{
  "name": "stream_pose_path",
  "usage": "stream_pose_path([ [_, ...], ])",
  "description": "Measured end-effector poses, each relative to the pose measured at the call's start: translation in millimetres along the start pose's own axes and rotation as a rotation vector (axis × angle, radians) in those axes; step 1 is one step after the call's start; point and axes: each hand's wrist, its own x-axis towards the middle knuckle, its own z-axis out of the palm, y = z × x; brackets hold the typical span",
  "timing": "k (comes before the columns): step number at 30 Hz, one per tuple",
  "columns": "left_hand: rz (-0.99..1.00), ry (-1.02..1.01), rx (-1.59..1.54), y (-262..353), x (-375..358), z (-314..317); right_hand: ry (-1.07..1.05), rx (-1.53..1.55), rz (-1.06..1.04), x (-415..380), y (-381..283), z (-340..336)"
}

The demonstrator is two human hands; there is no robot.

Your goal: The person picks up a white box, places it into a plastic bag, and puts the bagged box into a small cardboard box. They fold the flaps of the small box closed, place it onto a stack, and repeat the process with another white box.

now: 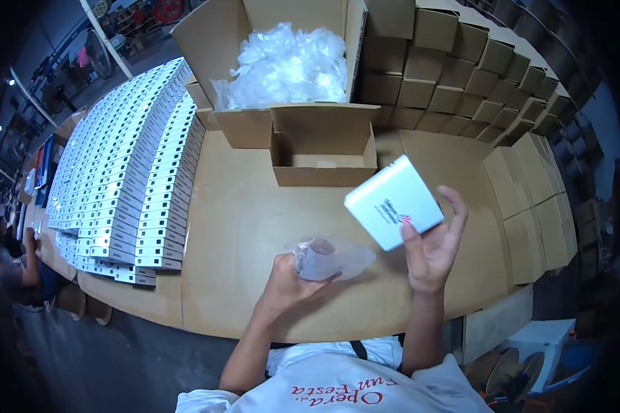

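My left hand is closed around a clear plastic bag, whose loose end points to the right over the table. My right hand grips a flat white box with small dark print and a pink mark, the thumb on its printed face. The white box is tilted in the air, apart from the plastic bag. Behind it on the table stands an open brown cardboard box; its visible inside holds no goods.
A large carton full of crumpled clear plastic bags stands at the back. Stacked white boxes fill the table's left side. Brown cartons are piled at the back right, with more cartons at the right edge. Another person is far left.
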Motion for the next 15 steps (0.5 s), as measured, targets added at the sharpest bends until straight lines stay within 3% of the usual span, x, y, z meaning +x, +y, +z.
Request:
stream_pose_path([
  [8, -0.034, -0.071, 0.086, -3.0, -2.9, -4.3, -0.156, 0.119, 0.081, 7.8, 4.0, 37.3],
  [13, 0.012, -0.009, 0.041, -8.5, -1.3, -4.4, -0.218, 0.151, 0.149, 5.5, 9.9, 29.6],
  [15, -0.054, 0.025, -0.051, -10.2, -2.3, -3.9, -0.214, 0.165, 0.171, 4.5, 13.9, 22.2],
])
